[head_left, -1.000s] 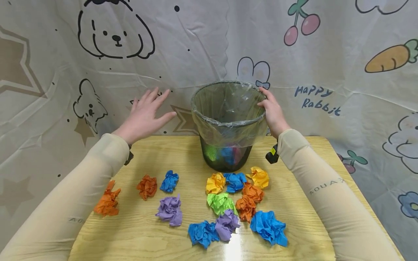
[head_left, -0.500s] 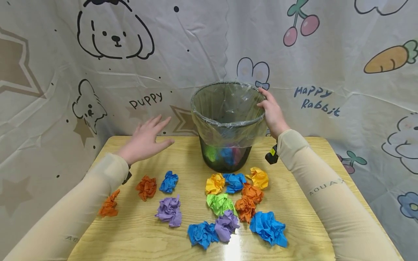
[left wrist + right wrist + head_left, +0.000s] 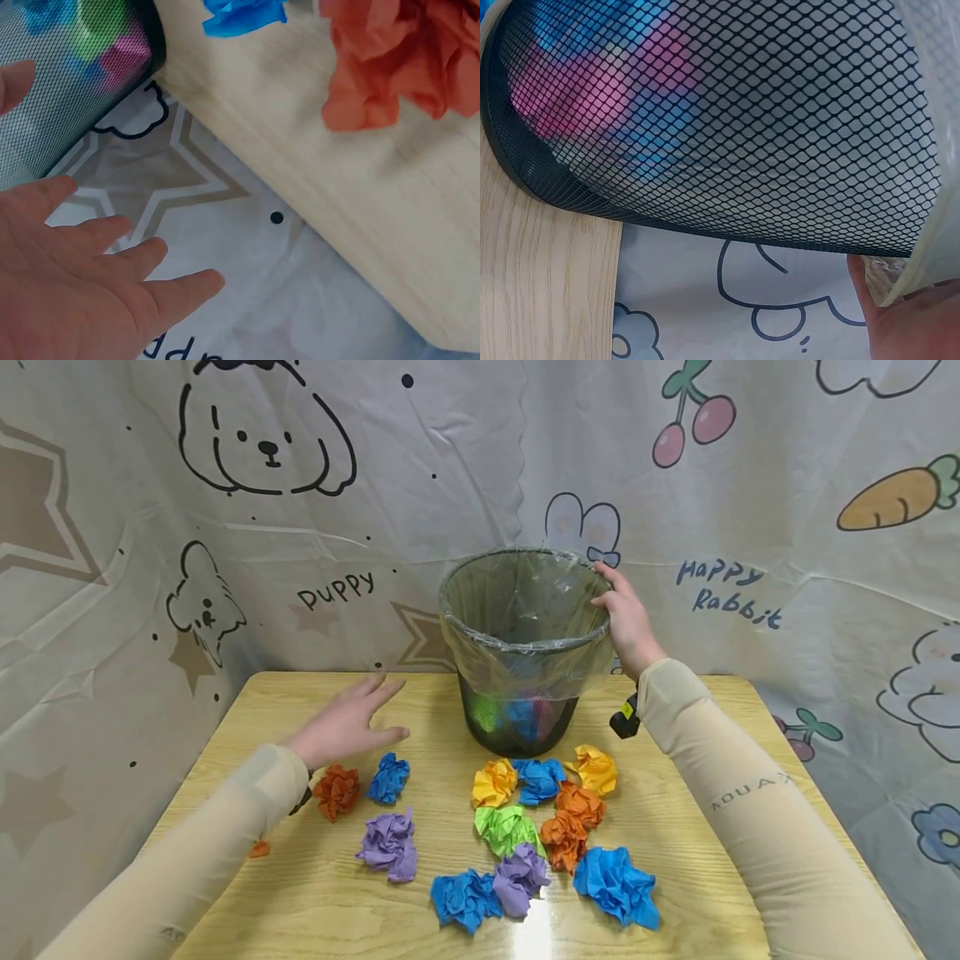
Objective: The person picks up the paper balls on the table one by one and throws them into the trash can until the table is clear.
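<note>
A black mesh wastebasket with a clear plastic liner folded over its rim stands at the back of the table. Crumpled pink and blue paper shows through the mesh. My right hand grips the rim and liner on the right side. Fingers spread and holding nothing, my left hand hovers left of the basket. Just below its thumb lies a small blue paper ball, with an orange paper ball near the wrist. Another orange ball is mostly hidden by the left sleeve.
In front of the basket lie several crumpled paper balls, among them a yellow one, a green one and a large blue one. A purple ball sits left of them. A printed curtain hangs behind the wooden table.
My left hand has come down from in front of the curtain to low over the table near the small blue ball, its sleeve covering more of the leftmost orange ball. My right hand stays on the rim.
</note>
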{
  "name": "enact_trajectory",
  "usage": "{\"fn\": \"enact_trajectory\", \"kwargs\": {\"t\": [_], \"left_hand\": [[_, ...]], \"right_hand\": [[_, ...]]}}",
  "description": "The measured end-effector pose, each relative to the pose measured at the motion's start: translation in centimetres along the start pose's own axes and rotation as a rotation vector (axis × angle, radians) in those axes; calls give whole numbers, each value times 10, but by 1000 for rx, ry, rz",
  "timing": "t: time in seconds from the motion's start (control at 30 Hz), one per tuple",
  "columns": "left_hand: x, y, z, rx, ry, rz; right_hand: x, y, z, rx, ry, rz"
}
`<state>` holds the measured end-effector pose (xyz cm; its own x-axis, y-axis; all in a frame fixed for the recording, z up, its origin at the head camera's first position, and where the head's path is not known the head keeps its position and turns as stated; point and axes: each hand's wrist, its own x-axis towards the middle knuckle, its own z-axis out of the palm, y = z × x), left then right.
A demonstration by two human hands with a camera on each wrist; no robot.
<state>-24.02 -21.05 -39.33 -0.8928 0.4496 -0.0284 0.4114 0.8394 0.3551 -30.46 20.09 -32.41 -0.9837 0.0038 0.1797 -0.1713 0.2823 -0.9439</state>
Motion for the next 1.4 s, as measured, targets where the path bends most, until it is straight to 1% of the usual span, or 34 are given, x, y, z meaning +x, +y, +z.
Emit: {"fn": "enact_trajectory", "kwargs": {"t": [0.17,0.37,0.63,0.83,0.97,1.13,1.4], "left_hand": [[-3,0,11,-34,-34,-24],[-7,1,25,-62,-85,-37],[-9,0,41,-44,-121,-41],[-10,1,49,-71,-144,-65],[-10,2,53,-78,-149,-69],[-9,1,58,-52,-155,-58],[-8,1,65,-7,-184,-50]], "right_hand": [[-1,-1,0,4,-3,1],[0,0,0,13,-3,6],[1,1,0,14,1,-1],[1,1,0,8,1,-1],[1,1,0,10,-1,0],[0,1,0,14,-4,2],[-1,0,0,6,-4,2]]}}
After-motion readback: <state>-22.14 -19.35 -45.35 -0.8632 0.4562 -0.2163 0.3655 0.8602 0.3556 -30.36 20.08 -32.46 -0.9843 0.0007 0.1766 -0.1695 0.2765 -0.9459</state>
